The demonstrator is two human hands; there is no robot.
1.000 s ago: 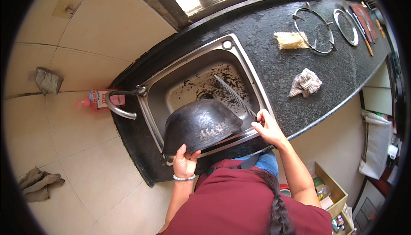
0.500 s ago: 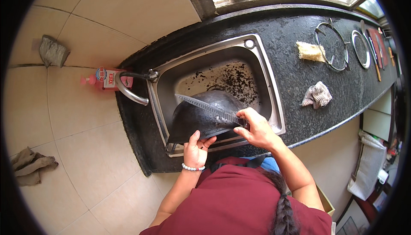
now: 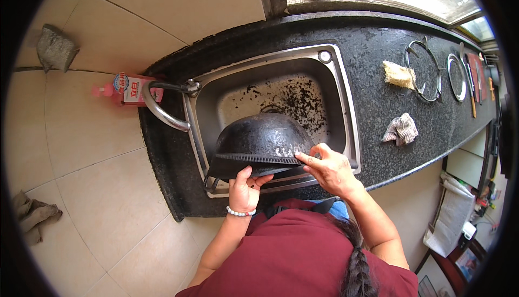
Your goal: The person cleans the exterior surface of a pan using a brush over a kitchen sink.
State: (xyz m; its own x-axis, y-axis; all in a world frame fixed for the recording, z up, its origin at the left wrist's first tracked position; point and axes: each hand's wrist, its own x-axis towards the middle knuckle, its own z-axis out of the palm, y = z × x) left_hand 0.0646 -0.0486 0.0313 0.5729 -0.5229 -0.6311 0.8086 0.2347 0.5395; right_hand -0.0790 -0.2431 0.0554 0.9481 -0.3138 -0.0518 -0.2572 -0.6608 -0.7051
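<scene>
A blackened wok (image 3: 265, 132) is tipped over the sink, its rounded outside up and flaked in places. My left hand (image 3: 246, 190) grips its near rim, thumb on the outside and fingers at the underside. In my right hand (image 3: 331, 171) is one end of a long, dark ribbed strip (image 3: 254, 158), pinched between thumb and fingers. The strip lies across the wok's near side, its other end towards the wok's left. Pale scraped marks show on the wok beside my right fingertips. A loop handle of the wok hangs at the lower left.
Black flakes litter the steel sink (image 3: 350, 129). The faucet (image 3: 162, 110) curves at the left, beside a pink bottle (image 3: 132, 89). On the counter at right are a scrubbing pad (image 3: 399, 74), a crumpled cloth (image 3: 401, 129), a metal ring stand (image 3: 439, 72) and a round ring (image 3: 464, 81).
The ribbed strip has swung from a slant to nearly level, its left end dropping nearer the wok's rim. The wok has tilted, showing more of its rounded outside. Both hands keep their grip.
</scene>
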